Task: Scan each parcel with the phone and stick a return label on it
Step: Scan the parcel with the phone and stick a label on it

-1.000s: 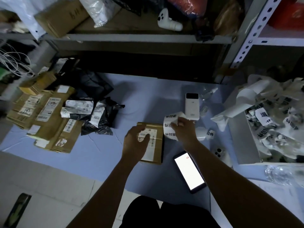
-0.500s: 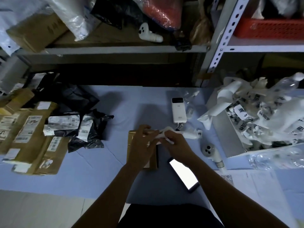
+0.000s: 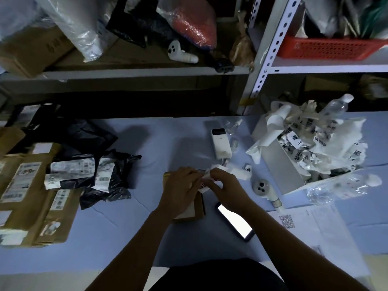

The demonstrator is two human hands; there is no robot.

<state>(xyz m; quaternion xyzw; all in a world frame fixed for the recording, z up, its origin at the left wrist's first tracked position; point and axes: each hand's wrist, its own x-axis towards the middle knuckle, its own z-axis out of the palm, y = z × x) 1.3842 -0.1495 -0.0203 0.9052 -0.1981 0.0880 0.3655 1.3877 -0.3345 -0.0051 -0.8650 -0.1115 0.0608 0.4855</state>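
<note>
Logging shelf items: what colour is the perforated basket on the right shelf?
Red; the basket shows best in the head view, at the upper right.

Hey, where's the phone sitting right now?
In the head view the phone lies lit, screen up, on the blue table cover, just right of the small cardboard parcel and nearer the person than the right hand.

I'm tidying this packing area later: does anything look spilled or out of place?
The white box on the right overflows with crumpled label backing paper, some spilling over its rim; a clear bottle lies on its side beside it.
</note>
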